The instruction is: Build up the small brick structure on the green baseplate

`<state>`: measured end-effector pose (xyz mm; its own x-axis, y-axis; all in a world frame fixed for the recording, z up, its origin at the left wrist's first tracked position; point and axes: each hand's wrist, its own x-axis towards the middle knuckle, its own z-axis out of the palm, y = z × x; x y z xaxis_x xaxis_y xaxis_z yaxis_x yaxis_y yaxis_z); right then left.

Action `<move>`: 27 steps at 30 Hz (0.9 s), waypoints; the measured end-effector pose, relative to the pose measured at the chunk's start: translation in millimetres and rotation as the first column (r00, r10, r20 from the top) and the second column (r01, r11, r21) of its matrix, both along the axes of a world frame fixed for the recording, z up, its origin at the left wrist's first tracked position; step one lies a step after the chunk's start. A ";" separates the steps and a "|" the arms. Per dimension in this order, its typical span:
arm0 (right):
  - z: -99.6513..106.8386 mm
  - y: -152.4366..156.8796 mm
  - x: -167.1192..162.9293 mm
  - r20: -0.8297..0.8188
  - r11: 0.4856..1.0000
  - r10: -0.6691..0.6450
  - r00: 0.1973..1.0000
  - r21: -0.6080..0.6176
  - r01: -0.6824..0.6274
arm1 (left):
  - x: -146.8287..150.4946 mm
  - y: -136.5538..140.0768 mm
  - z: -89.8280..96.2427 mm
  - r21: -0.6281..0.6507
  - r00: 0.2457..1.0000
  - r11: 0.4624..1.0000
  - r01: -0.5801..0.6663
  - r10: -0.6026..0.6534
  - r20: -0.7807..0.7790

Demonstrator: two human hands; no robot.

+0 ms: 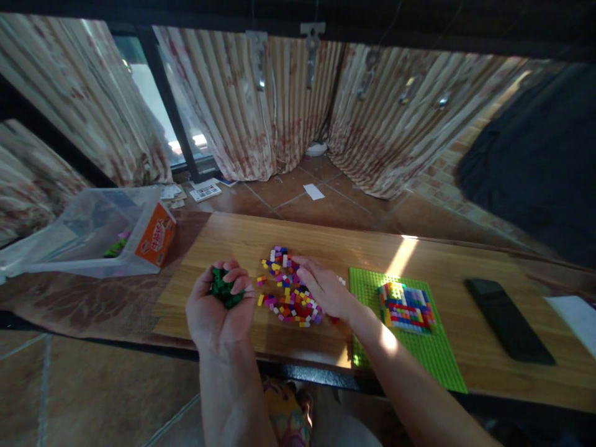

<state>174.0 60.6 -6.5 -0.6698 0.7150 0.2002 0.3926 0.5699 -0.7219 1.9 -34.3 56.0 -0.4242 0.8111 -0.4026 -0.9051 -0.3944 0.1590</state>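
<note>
At far left we see a clear plastic tub [86, 268], well apart from our working area on the tabletop [242, 233]. Next comes our left hand [220, 313], palm up and cupped, its fingers curled over a heap of green bricks [226, 288]; we would do well to leave the palm level and the fingertips high, since such small pieces could slip over the edge. To its right lies the loose mixed pile [291, 298], flat on the tabletop. Our right hand [326, 290] is over the pile's right side, fingers stretched out and clasping nothing that we can see. A light touch seems best here: spreading overlapped bricks thinly lets us check colours without scattering them. Further right, the green baseplate [447, 363] carries a multicoloured brick build [407, 307], so our right forearm should stay clear of it.
</note>
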 end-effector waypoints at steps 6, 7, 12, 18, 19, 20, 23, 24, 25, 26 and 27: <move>-2.9 -12.9 33.2 -0.011 0.948 -0.305 0.952 0.090 0.304 | -1.3 0.3 0.6 -0.005 0.999 1.000 -0.006 0.006 0.033; -7.1 -15.6 39.0 0.014 0.932 -0.350 0.937 0.100 0.347 | -1.1 0.3 0.5 -0.002 0.999 1.000 -0.006 0.006 0.032; -29.4 -29.5 40.2 0.077 0.888 -0.443 0.893 0.171 0.426 | 0.9 -0.2 -1.5 0.023 0.999 0.999 0.030 -0.030 -0.016; -32.6 -35.9 0.1 0.021 0.896 -0.433 0.901 0.120 0.428 | 0.7 0.0 -2.0 0.007 0.999 0.999 0.031 -0.031 -0.043; -30.9 -35.7 -5.9 0.011 0.898 -0.433 0.901 0.096 0.430 | 0.6 0.4 -1.6 0.001 0.999 1.000 0.031 -0.030 -0.040; -28.6 -35.3 -10.8 -0.004 0.899 -0.433 0.901 0.068 0.433 | 0.5 0.9 -1.2 -0.005 0.999 1.000 0.029 -0.029 -0.033; -17.8 -32.7 -16.1 -0.092 0.902 -0.430 0.898 -0.009 0.431 | 2.4 3.5 -0.4 -0.018 1.000 0.999 0.028 -0.029 -0.010; -12.5 -31.4 -14.4 -0.128 0.902 -0.430 0.894 -0.022 0.431 | 4.4 5.0 -0.2 -0.017 0.999 0.999 0.037 -0.037 -0.010; -6.0 -30.1 -10.9 -0.160 0.902 -0.429 0.889 -0.027 0.431 | 7.5 6.7 0.0 -0.015 0.999 0.999 0.052 -0.052 -0.014; 1.6 -28.8 -6.0 -0.192 0.901 -0.430 0.882 -0.027 0.433 | 11.8 8.9 0.4 -0.012 0.997 0.997 0.073 -0.073 -0.021; 10.2 -27.7 0.1 -0.214 0.898 -0.434 0.875 -0.023 0.439 | 17.4 11.4 1.0 -0.008 0.995 0.995 0.099 -0.099 -0.025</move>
<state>174.1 32.9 3.7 -0.2317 0.9179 0.3222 0.4480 0.3947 -0.8022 19.3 -22.9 57.0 -0.3518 0.8469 -0.3988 -0.9354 -0.3016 0.1847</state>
